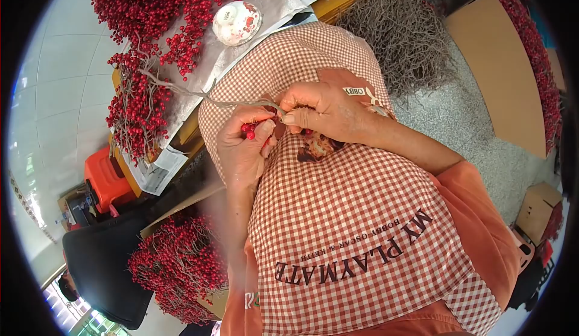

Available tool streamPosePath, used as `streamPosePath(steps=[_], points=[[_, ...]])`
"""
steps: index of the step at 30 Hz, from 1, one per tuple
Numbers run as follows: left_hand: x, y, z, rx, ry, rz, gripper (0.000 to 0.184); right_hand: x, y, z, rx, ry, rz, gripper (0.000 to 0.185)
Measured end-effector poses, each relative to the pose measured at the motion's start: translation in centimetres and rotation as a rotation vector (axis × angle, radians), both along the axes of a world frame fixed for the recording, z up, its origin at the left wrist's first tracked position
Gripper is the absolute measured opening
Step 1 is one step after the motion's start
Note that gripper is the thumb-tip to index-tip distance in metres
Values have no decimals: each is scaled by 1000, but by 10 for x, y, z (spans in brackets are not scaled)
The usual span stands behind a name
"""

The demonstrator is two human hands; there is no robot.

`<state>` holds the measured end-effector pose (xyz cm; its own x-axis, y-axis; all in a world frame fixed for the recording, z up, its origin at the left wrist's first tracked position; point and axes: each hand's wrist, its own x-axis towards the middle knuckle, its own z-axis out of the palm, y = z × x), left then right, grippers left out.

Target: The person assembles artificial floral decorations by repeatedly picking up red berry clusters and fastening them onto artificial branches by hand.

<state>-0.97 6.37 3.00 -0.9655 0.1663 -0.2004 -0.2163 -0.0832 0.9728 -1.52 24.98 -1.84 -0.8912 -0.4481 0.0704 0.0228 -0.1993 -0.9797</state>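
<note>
The twig point(241, 102), probably light, stiff and brittle, hence best held along its bare stem, runs outward from its end, pinched by the right hand point(332, 114), beside the left hand point(240, 148) clasping red berries point(251, 135).

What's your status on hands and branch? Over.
Right hand: pinching grey branch. Left hand: close beside, red berries in its grip. No obstruction visible.

Berry heap point(151, 7): on the table point(211, 58), ahead and left of the left hand point(244, 146)
Bowl point(237, 23): on the table, beyond both hands
Twig pile point(398, 40): ahead and right of the right hand point(329, 113)
Carton point(497, 70): right of that hand
</note>
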Motion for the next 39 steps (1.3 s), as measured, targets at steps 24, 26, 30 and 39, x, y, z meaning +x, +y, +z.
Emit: streamPosePath(steps=[24, 26, 30, 39], points=[[1, 0, -6, -34, 82, -18, 17, 3, -5, -8, -223, -100, -19, 13], [2, 1, -4, -50, 56, 1, 17, 2, -5, -9, -235, -104, -9, 13], [2, 0, -8, -61, 86, -11, 17, 4, -7, -5, -276, -166, -52, 11], [-2, -5, -13, -474, 416, -75, 18, 5, -2, -3, -3, 23, -58, 13]])
